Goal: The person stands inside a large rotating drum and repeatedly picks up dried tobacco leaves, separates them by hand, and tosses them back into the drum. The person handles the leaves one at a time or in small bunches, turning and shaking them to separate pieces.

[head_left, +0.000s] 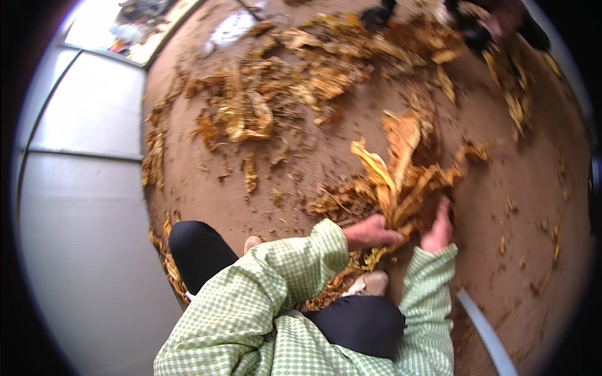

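A bunch of large dried yellow-brown leaves (pixel 401 169) stands fanned out in front of me, stems toward my body. My left hand (pixel 374 233) is closed round the stem end. On the other side of the bunch, my right hand (pixel 439 230) points away from me with its visible fingers stretched out along the leaves; part of it is hidden behind them. Under and beside the left hand lies a heap of crumpled brown leaves (pixel 342 202).
A wide pile of dried leaves (pixel 301 75) covers the far brown floor (pixel 533 200). Another person's dark-gloved hand (pixel 376 17) reaches in at the top; a person at the upper right has leaves (pixel 511 88) hanging nearby. A pale panel wall (pixel 88 113) stands left, a grey strip (pixel 486 332) lower right.
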`<state>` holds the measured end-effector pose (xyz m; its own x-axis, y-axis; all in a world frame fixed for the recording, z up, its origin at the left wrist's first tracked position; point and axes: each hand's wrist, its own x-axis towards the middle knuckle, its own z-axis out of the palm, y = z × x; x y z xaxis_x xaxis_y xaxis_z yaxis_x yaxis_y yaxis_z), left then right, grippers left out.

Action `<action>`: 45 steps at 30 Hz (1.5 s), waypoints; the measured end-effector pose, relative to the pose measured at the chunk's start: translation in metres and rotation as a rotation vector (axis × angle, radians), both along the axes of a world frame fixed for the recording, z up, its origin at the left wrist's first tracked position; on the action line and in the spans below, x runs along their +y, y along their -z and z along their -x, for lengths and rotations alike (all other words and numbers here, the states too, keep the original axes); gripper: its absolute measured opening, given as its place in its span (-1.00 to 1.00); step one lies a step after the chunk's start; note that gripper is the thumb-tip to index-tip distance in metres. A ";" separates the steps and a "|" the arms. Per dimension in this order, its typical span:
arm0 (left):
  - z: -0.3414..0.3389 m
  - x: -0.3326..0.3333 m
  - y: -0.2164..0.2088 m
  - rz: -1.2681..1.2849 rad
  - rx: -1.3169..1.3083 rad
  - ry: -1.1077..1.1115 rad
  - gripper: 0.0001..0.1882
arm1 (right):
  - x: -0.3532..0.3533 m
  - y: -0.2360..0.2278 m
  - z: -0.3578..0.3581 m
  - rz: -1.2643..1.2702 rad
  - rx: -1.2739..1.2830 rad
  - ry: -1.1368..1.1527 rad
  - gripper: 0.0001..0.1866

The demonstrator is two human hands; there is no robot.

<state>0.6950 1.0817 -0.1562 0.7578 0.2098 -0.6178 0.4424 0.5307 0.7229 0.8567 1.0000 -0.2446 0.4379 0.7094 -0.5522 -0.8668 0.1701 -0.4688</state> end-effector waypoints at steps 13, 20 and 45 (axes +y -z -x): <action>0.064 0.052 -0.090 -0.546 0.003 0.576 -0.67 | 0.008 0.000 -0.057 -0.041 -0.547 -0.317 -0.71; 0.181 0.130 -0.157 -0.412 0.530 0.514 -0.68 | 0.140 -0.091 0.031 -0.201 -0.443 -0.448 -0.77; 0.568 0.199 0.053 -0.074 0.059 -1.875 -0.76 | 0.374 -0.039 0.500 0.069 -1.900 -1.332 -0.59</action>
<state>0.1268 1.2811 -0.2095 -0.4766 0.6576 -0.5835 -0.5787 0.2650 0.7713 0.3569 1.3740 -0.2053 -0.2201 0.9414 -0.2557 0.8197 0.0364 -0.5717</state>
